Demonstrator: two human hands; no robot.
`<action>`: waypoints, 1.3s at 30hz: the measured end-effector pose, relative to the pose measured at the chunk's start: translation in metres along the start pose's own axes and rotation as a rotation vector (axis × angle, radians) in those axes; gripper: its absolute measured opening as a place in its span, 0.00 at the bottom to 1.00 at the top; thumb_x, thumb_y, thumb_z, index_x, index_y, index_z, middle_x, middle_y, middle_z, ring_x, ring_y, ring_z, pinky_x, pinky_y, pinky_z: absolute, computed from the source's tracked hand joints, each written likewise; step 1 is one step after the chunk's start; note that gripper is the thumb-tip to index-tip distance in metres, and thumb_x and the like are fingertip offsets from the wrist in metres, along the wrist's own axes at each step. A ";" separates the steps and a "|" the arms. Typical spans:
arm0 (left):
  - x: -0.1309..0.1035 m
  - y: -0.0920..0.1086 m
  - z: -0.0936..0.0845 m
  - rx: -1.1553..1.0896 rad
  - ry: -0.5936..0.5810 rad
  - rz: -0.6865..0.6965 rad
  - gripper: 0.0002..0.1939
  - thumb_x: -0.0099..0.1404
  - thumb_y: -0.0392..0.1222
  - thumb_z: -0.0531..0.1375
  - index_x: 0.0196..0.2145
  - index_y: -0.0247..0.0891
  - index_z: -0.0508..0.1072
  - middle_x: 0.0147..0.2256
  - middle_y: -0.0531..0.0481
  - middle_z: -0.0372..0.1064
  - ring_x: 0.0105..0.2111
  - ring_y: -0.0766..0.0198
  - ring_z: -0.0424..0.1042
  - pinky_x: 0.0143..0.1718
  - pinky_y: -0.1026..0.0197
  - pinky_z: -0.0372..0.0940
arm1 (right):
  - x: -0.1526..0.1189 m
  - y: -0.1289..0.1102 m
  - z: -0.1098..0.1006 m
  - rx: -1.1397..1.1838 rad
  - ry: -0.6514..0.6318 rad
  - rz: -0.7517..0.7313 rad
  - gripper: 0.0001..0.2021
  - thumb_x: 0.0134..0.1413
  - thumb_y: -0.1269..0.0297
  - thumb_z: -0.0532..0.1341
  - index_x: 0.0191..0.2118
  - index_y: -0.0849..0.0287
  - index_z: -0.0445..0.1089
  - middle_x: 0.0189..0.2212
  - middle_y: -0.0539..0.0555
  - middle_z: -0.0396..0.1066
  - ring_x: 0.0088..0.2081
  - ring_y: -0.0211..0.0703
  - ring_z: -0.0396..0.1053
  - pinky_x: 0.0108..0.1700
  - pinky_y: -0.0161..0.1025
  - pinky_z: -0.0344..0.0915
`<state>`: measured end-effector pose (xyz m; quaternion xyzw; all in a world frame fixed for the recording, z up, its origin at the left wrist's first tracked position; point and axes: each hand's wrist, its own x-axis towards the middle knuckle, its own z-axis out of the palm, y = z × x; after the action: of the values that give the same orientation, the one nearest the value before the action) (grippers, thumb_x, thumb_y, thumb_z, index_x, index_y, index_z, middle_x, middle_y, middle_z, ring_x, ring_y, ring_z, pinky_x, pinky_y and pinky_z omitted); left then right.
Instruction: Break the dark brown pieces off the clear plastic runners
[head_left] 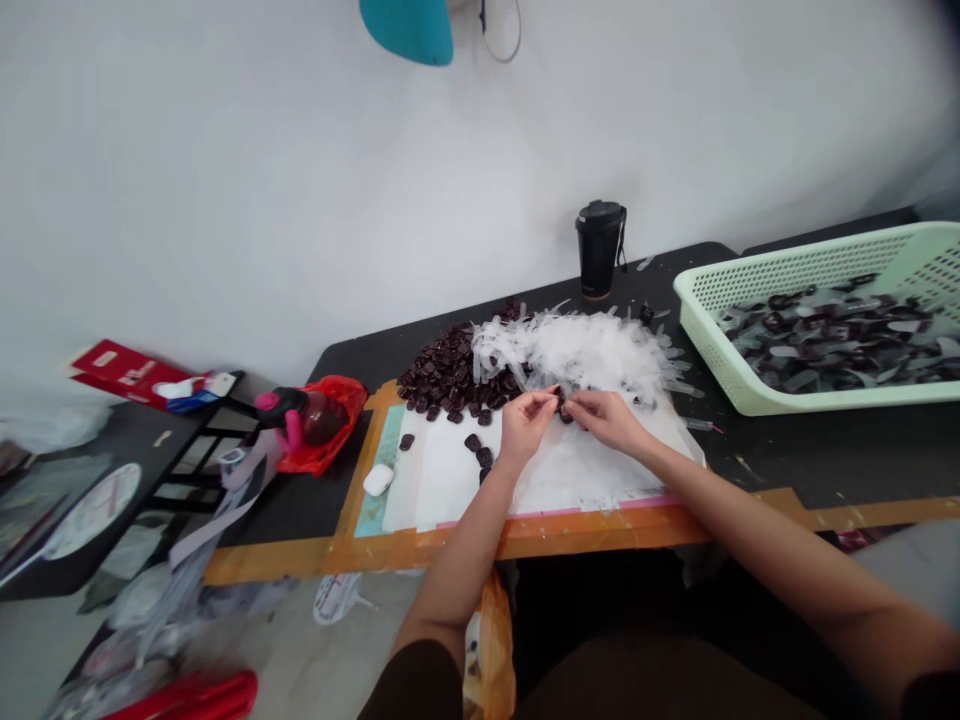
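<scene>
My left hand [528, 424] and my right hand [604, 418] meet over the white sheet [585, 470], fingertips pinched together. Between them is a small dark square piece [564, 412], partly covered by the fingers. Its exact kind is too small to make out. Just behind my hands lies a heap of translucent white strips [592, 350]. A pile of similar dark pieces [446, 370] spreads to the left of the strips. Several loose dark pieces [484, 457] rest on the sheet beside my left forearm.
A pale green basket [847, 402] on the right holds many dark pieces with strips. A black tumbler [598, 250] stands at the back. To the left are a white case [378, 480], a bottle on a red bag [324, 418] and a red box [127, 375]. Orange tape lines the table's front edge.
</scene>
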<state>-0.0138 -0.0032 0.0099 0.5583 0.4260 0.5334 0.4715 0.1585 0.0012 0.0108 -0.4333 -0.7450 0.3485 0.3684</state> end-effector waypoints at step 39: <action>-0.003 0.007 0.021 -0.611 -0.024 -0.434 0.18 0.44 0.36 0.73 0.32 0.34 0.73 0.28 0.53 0.73 0.27 0.71 0.71 0.35 0.64 0.65 | 0.000 -0.012 0.012 1.054 0.184 0.242 0.15 0.48 0.55 0.67 0.33 0.57 0.64 0.19 0.43 0.54 0.18 0.29 0.45 0.19 0.31 0.43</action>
<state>0.0066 -0.0086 0.0163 0.2948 0.3498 0.5171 0.7234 0.1440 -0.0059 0.0153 -0.3014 -0.3787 0.6752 0.5566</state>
